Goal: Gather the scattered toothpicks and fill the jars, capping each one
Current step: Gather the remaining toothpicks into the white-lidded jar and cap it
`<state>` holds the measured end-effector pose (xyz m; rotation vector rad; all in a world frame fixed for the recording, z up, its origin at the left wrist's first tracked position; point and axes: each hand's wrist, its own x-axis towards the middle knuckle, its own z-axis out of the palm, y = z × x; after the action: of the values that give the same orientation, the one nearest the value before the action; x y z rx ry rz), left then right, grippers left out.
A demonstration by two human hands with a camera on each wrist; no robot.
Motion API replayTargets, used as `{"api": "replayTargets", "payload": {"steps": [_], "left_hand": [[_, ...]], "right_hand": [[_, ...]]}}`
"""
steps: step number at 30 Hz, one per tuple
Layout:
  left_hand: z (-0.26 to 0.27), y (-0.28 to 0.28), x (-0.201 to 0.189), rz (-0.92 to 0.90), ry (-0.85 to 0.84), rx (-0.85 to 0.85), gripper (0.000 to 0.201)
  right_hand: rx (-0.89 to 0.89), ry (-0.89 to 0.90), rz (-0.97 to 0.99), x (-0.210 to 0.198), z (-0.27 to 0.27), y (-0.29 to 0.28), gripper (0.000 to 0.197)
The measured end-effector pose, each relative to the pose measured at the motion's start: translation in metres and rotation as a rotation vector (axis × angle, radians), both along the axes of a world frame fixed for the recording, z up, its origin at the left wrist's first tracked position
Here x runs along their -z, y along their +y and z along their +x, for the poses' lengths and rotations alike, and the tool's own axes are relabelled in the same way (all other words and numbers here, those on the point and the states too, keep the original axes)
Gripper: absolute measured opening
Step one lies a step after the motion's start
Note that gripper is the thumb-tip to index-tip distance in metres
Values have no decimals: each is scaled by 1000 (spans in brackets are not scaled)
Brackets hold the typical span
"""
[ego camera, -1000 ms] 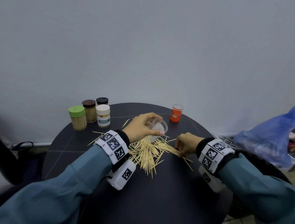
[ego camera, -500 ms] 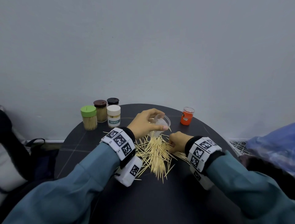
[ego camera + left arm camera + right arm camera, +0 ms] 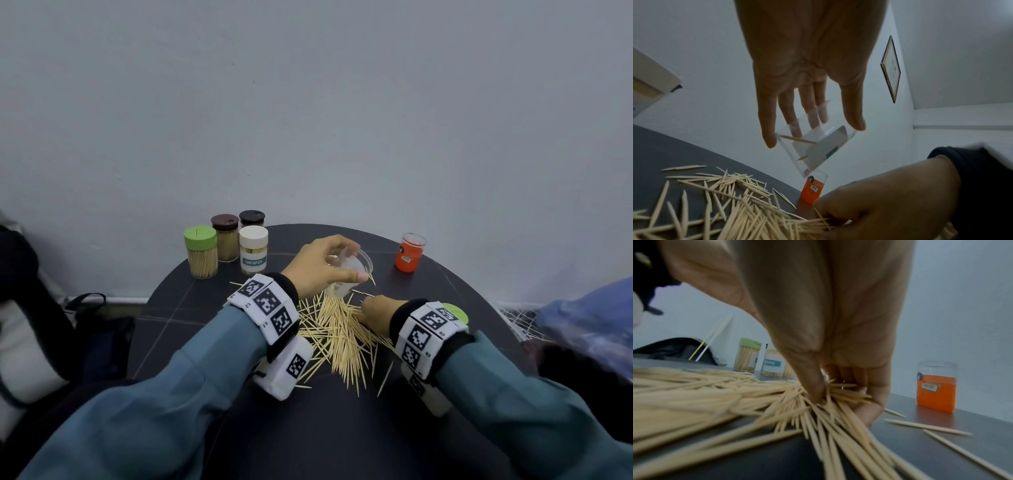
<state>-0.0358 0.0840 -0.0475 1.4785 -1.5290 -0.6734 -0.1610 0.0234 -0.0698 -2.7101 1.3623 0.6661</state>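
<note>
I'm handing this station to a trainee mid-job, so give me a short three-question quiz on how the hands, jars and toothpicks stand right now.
1. True or false: the clear jar in the left hand is packed full of toothpicks.
2. What is the right hand doing? A) capping the orange jar B) pinching toothpicks from the toothpick pile C) resting idle
3. How many capped jars stand at the table's far left?

Key: 1 false, only a couple of toothpicks show inside it. 2 B. 3 four.
</note>
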Motion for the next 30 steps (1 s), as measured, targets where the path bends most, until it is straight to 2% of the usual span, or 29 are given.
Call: {"api": "replayTargets", "payload": {"steps": [6,9,12,16,20,23,30], "left_hand": [[1,1,0,8,-12,-3,55],[3,1,-1,8,-17,-14,55],[5,1,-2,12,-10,-23,56],[5,2,-2,29,-23,-17,56],[5,3,-1,66,-55,-14,53],[6,2,2,111,-79,-14,51],[2,0,7,203,-95,9,57]], "right_hand": [[123,-127,44,-7,-12,-3,43],[103,-161,124,-10,-18,-9,25],[157,-304,229,-10,-25,-17,25],[325,-667,426,-6,-30,-20,29],[379,-919,616,0,-31,-25,28],[430,-1245,738,-5,-30,-23,27],[290,-1873,718,-47,-10,-21,29]]}}
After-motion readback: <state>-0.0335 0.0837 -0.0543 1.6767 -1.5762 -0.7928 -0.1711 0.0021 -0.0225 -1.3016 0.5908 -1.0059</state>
